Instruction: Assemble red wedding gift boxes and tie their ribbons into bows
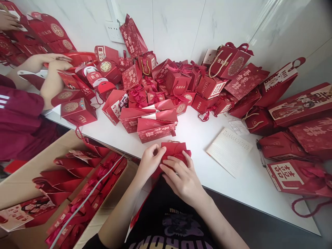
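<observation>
At the front edge of the white table (pixel 197 138), both of my hands are on a small red gift box (pixel 173 148) with a dark red ribbon at its right side. My left hand (pixel 151 159) pinches the box's left edge between thumb and fingers. Across its front and the ribbon lie the bent fingers of my right hand (pixel 183 174), which hide much of it. A bit of gold cord shows along the box's top. Just beyond stand red paper gift boxes (pixel 157 129) with gold lettering.
Many red gift boxes (pixel 178 81) are piled against the tiled wall. A notebook page (pixel 229 150) and a pen (pixel 261 154) lie to the right. An open carton (pixel 33 173) of red boxes stands lower left, crossed by a grey cable (pixel 88 197). Another person's arms (pixel 53 77) rest at left.
</observation>
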Motion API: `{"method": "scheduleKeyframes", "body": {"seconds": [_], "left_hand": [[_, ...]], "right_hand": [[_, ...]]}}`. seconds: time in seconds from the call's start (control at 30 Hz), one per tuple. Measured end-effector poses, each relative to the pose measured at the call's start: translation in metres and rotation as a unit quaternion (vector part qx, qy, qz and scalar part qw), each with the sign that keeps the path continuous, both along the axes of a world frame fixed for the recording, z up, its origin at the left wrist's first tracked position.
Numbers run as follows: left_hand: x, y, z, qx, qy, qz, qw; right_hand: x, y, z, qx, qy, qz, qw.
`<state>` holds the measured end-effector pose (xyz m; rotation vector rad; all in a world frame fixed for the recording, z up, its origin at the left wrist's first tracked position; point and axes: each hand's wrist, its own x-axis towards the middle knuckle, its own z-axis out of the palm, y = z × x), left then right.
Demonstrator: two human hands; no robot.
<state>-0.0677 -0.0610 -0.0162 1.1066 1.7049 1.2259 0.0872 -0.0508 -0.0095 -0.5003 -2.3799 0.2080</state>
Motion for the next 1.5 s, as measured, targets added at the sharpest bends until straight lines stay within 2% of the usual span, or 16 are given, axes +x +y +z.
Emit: {"method": "scheduleKeyframes", "body": {"seconds": [0.13,0.23,0.33,0.4,0.43,0.5,0.6,0.67,0.7,0.77,0.87,0.93,1.0,1.2,1.37,1.5], "left_hand": [[0.003,-0.002,-0.002,-0.001,0.021,0.020,1.000],[0.006,-0.001,-0.005,0.010,0.041,0.039,0.998],[0.007,-0.002,-0.003,0.066,0.064,0.077,0.993],[0.006,-0.004,0.006,0.107,0.085,0.087,0.987],[0.004,-0.006,0.013,0.111,0.095,0.071,0.987],[0.001,-0.010,0.029,0.082,0.112,-0.002,0.990],[-0.005,-0.015,0.050,0.014,0.150,-0.111,0.982],[-0.005,-0.016,0.057,-0.009,0.191,-0.124,0.974],[-0.004,-0.016,0.058,-0.016,0.216,-0.119,0.969],[0.001,-0.015,0.057,-0.022,0.275,-0.110,0.955],[0.012,-0.012,0.051,-0.022,0.369,-0.113,0.922],[0.018,-0.011,0.048,-0.021,0.415,-0.113,0.903],[0.019,-0.010,0.046,-0.023,0.432,-0.110,0.895],[0.011,-0.016,0.050,-0.066,0.343,-0.126,0.928],[0.000,-0.021,0.051,-0.110,0.212,-0.157,0.958],[-0.013,-0.029,0.049,-0.181,0.095,-0.208,0.957]], "right_hand": [[0.005,-0.001,-0.010,0.009,0.055,-0.010,0.998],[0.012,0.001,-0.011,-0.022,0.119,-0.004,0.993],[0.012,0.003,-0.005,-0.056,0.183,-0.009,0.981],[0.009,0.003,0.000,-0.054,0.191,-0.022,0.980],[0.006,0.003,0.003,-0.049,0.183,-0.025,0.982],[0.001,0.001,0.007,-0.042,0.153,-0.013,0.987],[-0.001,-0.002,0.010,-0.052,0.134,0.041,0.989],[0.003,-0.002,0.009,-0.063,0.166,0.067,0.982],[0.006,0.000,0.008,-0.067,0.192,0.063,0.977],[0.012,0.005,0.006,-0.083,0.219,0.011,0.972],[0.020,0.017,0.002,-0.116,0.160,-0.089,0.976],[0.022,0.024,0.000,-0.141,0.084,-0.090,0.982],[0.024,0.029,-0.001,-0.168,0.029,-0.059,0.983],[0.030,0.037,-0.007,-0.228,-0.034,-0.024,0.973],[0.031,0.039,-0.013,-0.264,-0.018,-0.019,0.964],[0.032,0.038,-0.014,-0.284,-0.009,-0.013,0.959]]}}
